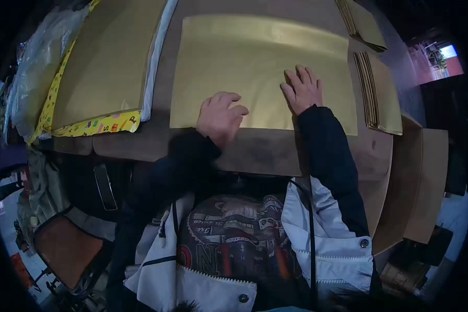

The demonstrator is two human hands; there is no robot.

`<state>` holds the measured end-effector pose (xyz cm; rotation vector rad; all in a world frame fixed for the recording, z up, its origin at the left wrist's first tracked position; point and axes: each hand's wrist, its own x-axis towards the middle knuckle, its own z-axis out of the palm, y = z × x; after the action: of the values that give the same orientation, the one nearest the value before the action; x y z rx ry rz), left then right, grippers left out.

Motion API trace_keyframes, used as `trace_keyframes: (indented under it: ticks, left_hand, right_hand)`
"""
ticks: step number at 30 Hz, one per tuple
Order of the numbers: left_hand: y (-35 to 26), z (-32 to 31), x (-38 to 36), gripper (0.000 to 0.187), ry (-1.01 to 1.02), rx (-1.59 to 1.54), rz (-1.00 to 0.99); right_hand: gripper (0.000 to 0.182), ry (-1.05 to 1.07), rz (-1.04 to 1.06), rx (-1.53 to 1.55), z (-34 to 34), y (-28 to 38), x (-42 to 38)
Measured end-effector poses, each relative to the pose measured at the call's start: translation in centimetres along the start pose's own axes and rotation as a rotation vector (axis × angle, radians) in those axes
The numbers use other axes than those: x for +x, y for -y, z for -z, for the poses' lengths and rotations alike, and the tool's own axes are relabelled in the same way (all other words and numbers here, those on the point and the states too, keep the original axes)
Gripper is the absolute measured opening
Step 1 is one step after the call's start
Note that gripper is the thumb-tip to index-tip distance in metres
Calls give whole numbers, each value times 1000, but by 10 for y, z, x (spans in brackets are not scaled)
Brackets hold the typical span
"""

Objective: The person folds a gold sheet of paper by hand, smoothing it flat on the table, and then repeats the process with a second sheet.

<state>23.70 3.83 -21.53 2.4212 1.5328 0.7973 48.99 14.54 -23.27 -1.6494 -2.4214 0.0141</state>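
A large gold sheet of paper (223, 67) lies spread on the brown table in front of me, its far edge slightly curled. My right hand (304, 89) rests on the sheet's right half, fingers stretched out and a little apart. At the near edge, left of centre, my left hand (221, 115) is over the sheet with its fingers loosely bent and the thumb apart from them. Neither hand has anything in its grasp.
To the left, a stack of gold sheets (109, 57) lies on yellow printed wrapping (101, 125), beside clear plastic (47, 57). Folded gold paper bundles (377, 93) sit at the right. A cardboard box (421, 177) stands by the table's right edge, a brown chair (67, 249) lower left.
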Motion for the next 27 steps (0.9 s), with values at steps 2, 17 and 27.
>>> trace_keyframes:
  ticks: [2, 17, 27]
  left_hand:
    - [-8, 0, -11, 24, 45, -23, -44]
    - [-19, 4, -11, 19, -30, -46, 1]
    - [-19, 5, -5, 15, -7, -66, 32]
  right_hand:
    - [48, -12, 4, -19, -4, -1, -1]
    - [22, 8, 219, 161, 37, -10, -45]
    - [39, 51, 392, 182, 29, 58, 29]
